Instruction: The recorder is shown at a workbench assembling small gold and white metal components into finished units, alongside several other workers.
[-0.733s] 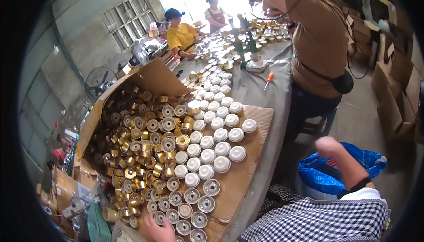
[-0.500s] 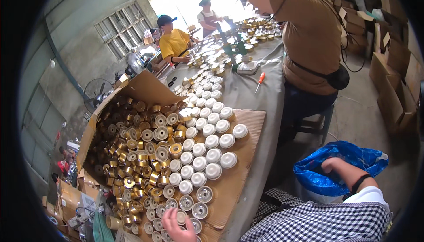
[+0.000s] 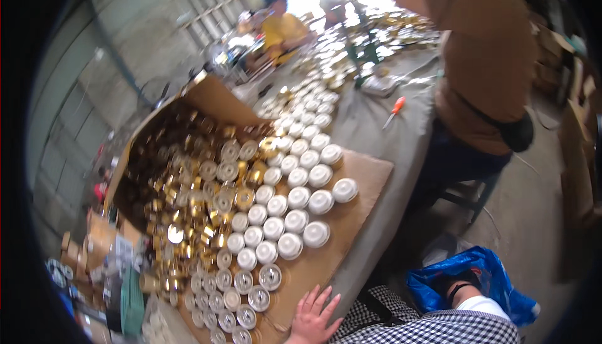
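My left hand (image 3: 313, 316) lies palm down with spread fingers at the near edge of the cardboard sheet (image 3: 342, 243), holding nothing. My right forearm (image 3: 464, 291) reaches into a blue plastic bag (image 3: 480, 262) beside the table; the hand itself is hidden inside. Rows of round white-topped caps (image 3: 290, 245) stand on the sheet. Nearer to my left hand are several caps with open, silvery hollow tops (image 3: 258, 298). Left of the rows, a heap of loose gold caps (image 3: 191, 209) spills from a tipped cardboard box (image 3: 213, 102).
An orange-handled screwdriver (image 3: 395, 111) lies on the grey table cover (image 3: 376, 137). A person in brown (image 3: 486, 62) sits at the table's right side. One in yellow (image 3: 282, 33) and another (image 3: 333, 2) are at the far end. Cardboard boxes (image 3: 100, 237) stand at lower left.
My left hand has moved from above the hollow-topped caps rightward to the table's near edge. My right arm is deeper in the blue bag. The whole view has shifted, with some blur.
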The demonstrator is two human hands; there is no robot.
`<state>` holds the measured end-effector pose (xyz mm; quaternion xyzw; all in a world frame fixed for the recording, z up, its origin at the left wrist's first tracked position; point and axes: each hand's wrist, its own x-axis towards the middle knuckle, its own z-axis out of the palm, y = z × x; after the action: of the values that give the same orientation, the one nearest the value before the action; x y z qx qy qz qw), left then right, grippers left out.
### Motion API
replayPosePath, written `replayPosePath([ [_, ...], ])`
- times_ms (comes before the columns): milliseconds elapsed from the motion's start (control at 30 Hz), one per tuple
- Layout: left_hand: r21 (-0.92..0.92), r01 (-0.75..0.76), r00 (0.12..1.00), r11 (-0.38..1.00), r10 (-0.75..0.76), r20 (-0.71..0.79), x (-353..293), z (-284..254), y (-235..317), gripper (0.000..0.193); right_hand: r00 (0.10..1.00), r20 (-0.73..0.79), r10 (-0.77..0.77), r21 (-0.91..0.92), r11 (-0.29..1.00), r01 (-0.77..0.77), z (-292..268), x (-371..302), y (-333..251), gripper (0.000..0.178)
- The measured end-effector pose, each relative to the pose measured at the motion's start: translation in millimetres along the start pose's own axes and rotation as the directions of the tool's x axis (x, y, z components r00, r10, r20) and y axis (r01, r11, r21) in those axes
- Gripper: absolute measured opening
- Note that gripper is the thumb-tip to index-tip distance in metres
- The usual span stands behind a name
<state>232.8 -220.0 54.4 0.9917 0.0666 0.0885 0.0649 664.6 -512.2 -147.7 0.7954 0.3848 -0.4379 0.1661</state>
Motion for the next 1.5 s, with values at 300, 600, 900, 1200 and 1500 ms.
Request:
replayPosePath([
  [300, 0.003, 0.037, 0.996, 0.999, -0.037, 0.075, 4, 2, -2, 0.068, 0.942, 0.198, -0.27, -0.334, 0.885, 0.324, -48, 112, -80, 0.026],
  [600, -0.009, 0.053, 0.996, 0.999, -0.052, 0.076, 1, 6, -1, 0.07, 0.896, 0.268, -0.353, -0.424, 0.792, 0.439, -67, 144, -126, 0.026],
  [900, -0.013, 0.048, 0.994, 0.999, -0.047, 0.103, 4, 9, -5, 0.072, 0.873, 0.33, -0.36, -0.442, 0.758, 0.48, -54, 146, -134, 0.025],
  [1200, -0.019, 0.049, 0.994, 0.999, -0.047, 0.097, 3, 8, -4, 0.071, 0.863, 0.372, -0.342, -0.442, 0.752, 0.488, -40, 136, -121, 0.025],
  [1500, -0.015, 0.019, 0.997, 1.0, -0.018, 0.075, 9, 3, -6, 0.063, 0.895, 0.306, -0.324, -0.361, 0.831, 0.424, -36, 126, -97, 0.025],
])
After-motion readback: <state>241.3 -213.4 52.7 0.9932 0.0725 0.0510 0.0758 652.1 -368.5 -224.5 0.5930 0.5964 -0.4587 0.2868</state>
